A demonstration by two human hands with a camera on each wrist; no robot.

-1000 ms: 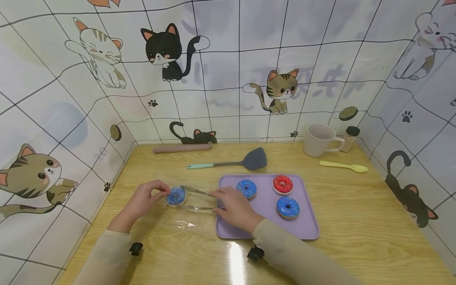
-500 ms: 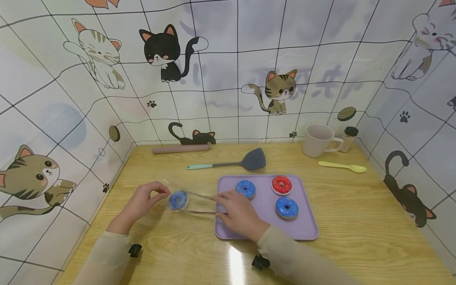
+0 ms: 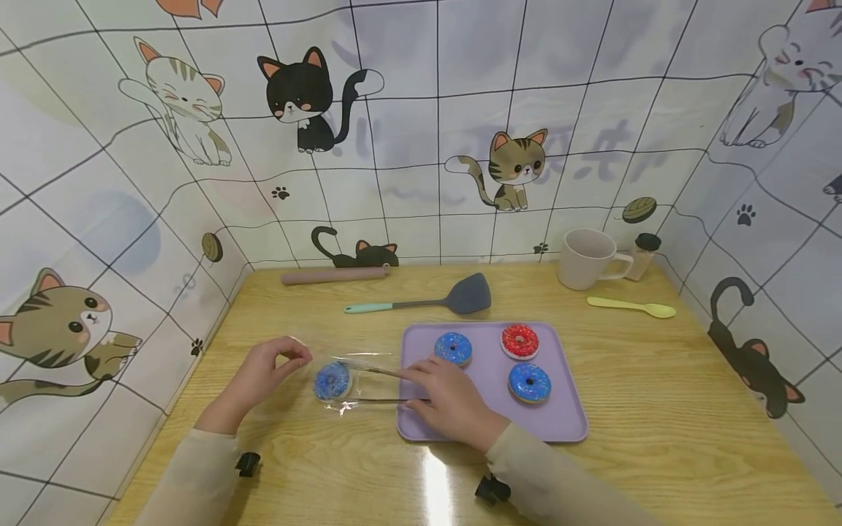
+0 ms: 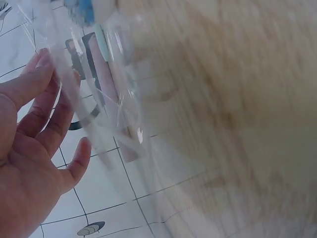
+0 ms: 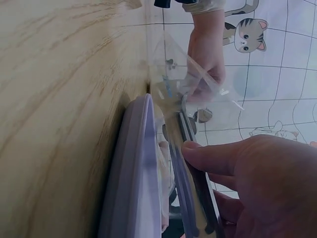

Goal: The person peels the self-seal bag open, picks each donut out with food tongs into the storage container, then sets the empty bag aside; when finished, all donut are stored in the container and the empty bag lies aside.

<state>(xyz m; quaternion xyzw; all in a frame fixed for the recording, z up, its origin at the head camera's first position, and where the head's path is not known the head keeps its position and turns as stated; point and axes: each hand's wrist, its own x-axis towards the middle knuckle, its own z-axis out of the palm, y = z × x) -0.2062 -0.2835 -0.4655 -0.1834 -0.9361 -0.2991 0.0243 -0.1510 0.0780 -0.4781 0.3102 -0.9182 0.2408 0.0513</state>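
My left hand (image 3: pixel 268 371) pinches the edge of a clear plastic bag (image 4: pixel 116 89) between thumb and fingers, left of the tray. Inside the bag shows a blue sprinkled donut (image 3: pixel 332 381), a little right of the left fingertips. Metal tongs (image 3: pixel 383 372) reach into the bag from the right, their two arms spread and their tips at the donut. My right hand (image 3: pixel 454 405) grips these tongs, thumb on one arm and fingers on the other, over the left part of a purple tray (image 3: pixel 572 416). The bag's see-through film overlaps the donut and the tong tips.
Two blue donuts (image 3: pixel 530 383) and a red donut (image 3: pixel 520 342) lie on the tray. Behind are a spatula (image 3: pixel 470 294) and a rolling pin (image 3: pixel 335 275). At back right stand a mug (image 3: pixel 585 259), a black-capped jar (image 3: pixel 643 257) and a yellow spoon (image 3: pixel 631 305).
The donut has shifted slightly right and toward the front. My right hand has drawn the tongs a little right and frontward. My left hand has stayed nearly still at the bag's edge.
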